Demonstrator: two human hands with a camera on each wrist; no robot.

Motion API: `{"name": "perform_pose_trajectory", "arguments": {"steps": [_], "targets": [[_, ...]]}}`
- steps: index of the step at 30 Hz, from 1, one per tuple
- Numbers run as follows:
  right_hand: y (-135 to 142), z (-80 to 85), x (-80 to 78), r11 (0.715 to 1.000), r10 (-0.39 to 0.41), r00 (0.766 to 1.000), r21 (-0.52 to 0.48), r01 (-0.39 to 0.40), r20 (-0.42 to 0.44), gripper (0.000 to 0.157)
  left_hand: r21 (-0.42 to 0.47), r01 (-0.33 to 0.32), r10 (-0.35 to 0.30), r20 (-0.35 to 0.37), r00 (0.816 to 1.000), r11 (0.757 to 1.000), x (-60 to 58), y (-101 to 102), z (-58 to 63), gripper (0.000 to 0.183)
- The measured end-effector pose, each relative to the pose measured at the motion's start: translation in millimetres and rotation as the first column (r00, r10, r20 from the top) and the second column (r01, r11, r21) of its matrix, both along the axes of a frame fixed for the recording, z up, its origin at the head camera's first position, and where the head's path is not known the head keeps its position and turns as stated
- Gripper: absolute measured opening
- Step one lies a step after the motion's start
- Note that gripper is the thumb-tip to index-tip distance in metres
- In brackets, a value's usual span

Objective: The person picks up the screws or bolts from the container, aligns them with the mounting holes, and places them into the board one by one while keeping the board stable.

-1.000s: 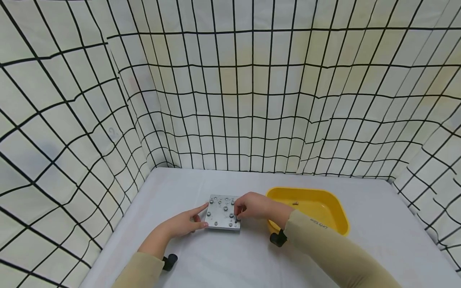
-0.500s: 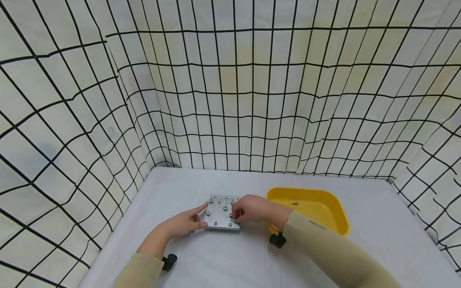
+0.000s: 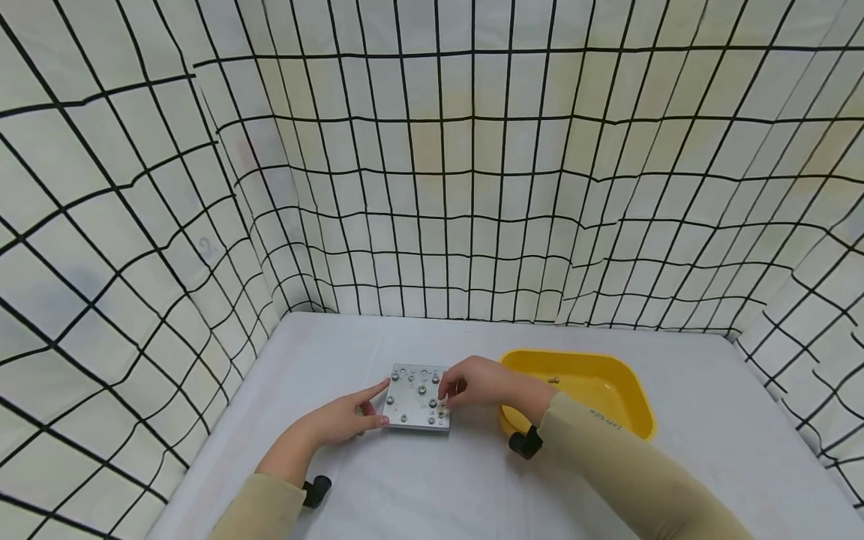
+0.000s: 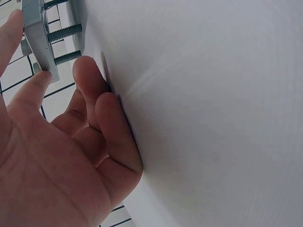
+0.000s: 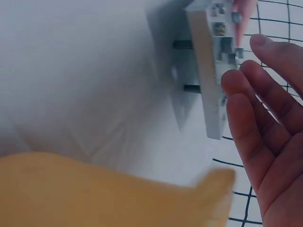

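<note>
A square metal plate with several bolts in its top face stands on the white table; threaded bolt shanks stick out beneath it in the left wrist view. My left hand touches the plate's left edge with straight index finger and thumb, its other fingers folded against the table. Over the plate's right side is my right hand, with thumb and fingertips apart in the right wrist view and nothing seen between them. Just below these fingers, a bolt shows near the plate's lower right corner.
A yellow tray stands to the right, partly under my right forearm. One small screw lies in it. White walls with a black grid enclose the table at the back and sides.
My right fingers were down at the bolt by the plate's lower right corner; they have let go and lifted away, leaving it in view. The left hand stays in place.
</note>
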State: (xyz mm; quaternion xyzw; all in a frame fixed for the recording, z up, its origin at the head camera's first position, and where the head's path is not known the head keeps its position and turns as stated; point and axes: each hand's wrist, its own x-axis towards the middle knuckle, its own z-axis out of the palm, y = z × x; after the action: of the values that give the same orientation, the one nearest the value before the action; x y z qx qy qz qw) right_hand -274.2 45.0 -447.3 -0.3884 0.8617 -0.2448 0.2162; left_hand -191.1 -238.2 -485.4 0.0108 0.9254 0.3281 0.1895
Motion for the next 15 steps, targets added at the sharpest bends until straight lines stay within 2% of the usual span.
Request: {"name": "perform_pose_trajectory", "arguments": {"steps": [7, 15], "targets": [[19.5, 14.6, -12.3, 0.994, -0.052, 0.997, -0.091, 0.057, 0.049, 0.009, 0.000, -0.007, 0.007, 0.009, 1.000, 1.000, 1.2, 1.5, 2.2, 0.081], [63.2, 27.5, -28.4, 0.980, -0.168, 0.982, -0.095, 0.177, 0.090, 0.007, -0.011, -0.009, 0.009, 0.005, 1.000, 1.000, 1.5, 2.5, 2.7, 0.081]]}}
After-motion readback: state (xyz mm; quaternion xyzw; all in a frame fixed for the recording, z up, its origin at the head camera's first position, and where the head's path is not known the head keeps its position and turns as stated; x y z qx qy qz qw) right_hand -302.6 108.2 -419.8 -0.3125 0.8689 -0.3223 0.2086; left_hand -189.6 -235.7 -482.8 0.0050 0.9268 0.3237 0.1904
